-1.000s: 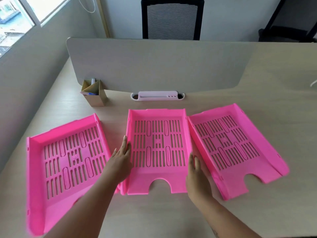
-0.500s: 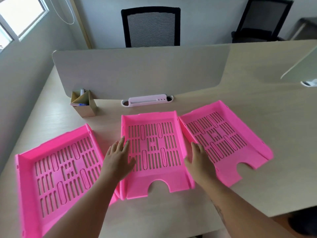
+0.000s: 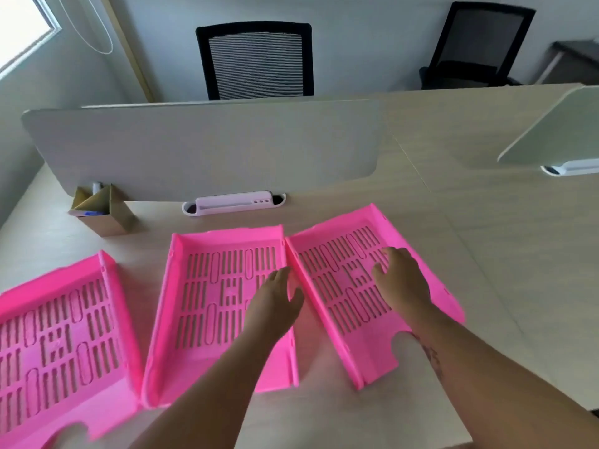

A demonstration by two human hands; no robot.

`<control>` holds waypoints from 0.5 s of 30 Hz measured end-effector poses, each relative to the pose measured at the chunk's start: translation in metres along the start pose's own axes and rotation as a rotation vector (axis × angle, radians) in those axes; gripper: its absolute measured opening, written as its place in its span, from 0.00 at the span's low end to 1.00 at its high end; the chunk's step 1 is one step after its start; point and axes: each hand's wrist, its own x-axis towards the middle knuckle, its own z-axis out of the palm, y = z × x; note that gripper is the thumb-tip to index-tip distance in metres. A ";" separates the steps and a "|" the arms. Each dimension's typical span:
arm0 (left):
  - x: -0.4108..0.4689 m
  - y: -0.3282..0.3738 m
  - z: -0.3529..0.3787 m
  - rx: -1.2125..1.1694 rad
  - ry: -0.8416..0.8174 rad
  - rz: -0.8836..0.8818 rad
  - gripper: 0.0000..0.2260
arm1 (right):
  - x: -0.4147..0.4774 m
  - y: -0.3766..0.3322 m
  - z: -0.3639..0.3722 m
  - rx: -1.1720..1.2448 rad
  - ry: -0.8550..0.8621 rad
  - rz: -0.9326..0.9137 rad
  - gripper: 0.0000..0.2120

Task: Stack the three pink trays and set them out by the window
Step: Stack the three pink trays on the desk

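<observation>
Three pink slotted trays lie side by side on the desk: the left tray (image 3: 61,332), the middle tray (image 3: 207,303) and the right tray (image 3: 343,286), which is angled. My left hand (image 3: 275,303) hovers over the middle tray's right side, fingers apart, near the gap between middle and right trays. My right hand (image 3: 400,278) is spread over the right tray's floor near its right wall. Neither hand holds a tray. The window (image 3: 22,27) is at the far left.
A grey divider screen (image 3: 207,150) stands behind the trays, with a white cable slot (image 3: 233,204) at its foot. A cardboard pen holder (image 3: 103,210) sits at the back left. Two black chairs (image 3: 256,59) stand beyond the desk. The desk's near edge runs bottom right.
Both hands have shifted right: the left from the middle tray's left wall to its right side, the right from the middle tray's right wall onto the right tray. The view turned right.
</observation>
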 end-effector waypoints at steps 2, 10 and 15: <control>0.000 0.022 0.023 -0.071 0.023 -0.080 0.20 | 0.012 0.022 -0.005 -0.027 -0.013 0.018 0.17; -0.013 0.054 0.093 -0.301 -0.027 -0.444 0.15 | 0.035 0.088 0.002 0.040 -0.167 0.125 0.20; -0.011 0.066 0.096 -0.238 0.058 -0.568 0.04 | 0.042 0.110 0.001 0.084 -0.086 0.136 0.11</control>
